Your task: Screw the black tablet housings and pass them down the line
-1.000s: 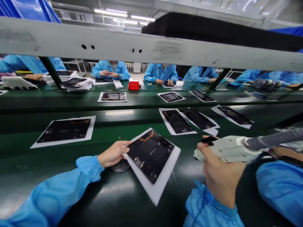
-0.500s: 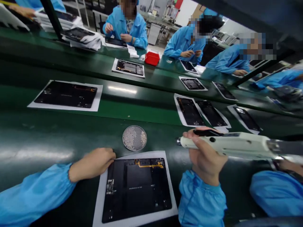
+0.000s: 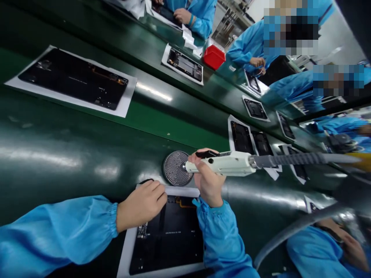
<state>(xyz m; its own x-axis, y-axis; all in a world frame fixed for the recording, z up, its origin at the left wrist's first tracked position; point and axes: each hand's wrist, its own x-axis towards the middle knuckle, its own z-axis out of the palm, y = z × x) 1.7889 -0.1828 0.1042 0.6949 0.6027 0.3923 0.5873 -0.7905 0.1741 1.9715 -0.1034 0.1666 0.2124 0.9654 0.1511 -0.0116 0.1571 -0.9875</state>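
My right hand (image 3: pixel 208 181) is wrapped around a pale electric screwdriver (image 3: pixel 223 163), which lies nearly level with its tip pointing left. That tip is over the edge of a round perforated screw tray (image 3: pixel 176 168); whether it touches cannot be made out. A black tablet housing (image 3: pixel 168 239) with an orange flex cable lies on a white sheet (image 3: pixel 125 255) in front of me. Over the housing's upper left corner is my left hand (image 3: pixel 143 204), its fingers curled and their tips hidden. A small dark edge shows just beyond those fingers.
Another tablet housing (image 3: pixel 75 81) lies on a sheet at the far left. Several more lie on sheets to the right. A red bin (image 3: pixel 214 57) stands across the bench, where co-workers in blue sit. The screwdriver's grey cable (image 3: pixel 292 227) and a neighbour's sleeve (image 3: pixel 313 247) are at right.
My right hand has brought the screwdriver left, its tip now over the screw tray. My left hand has shifted right over the housing's corner. The view has tilted and turned.
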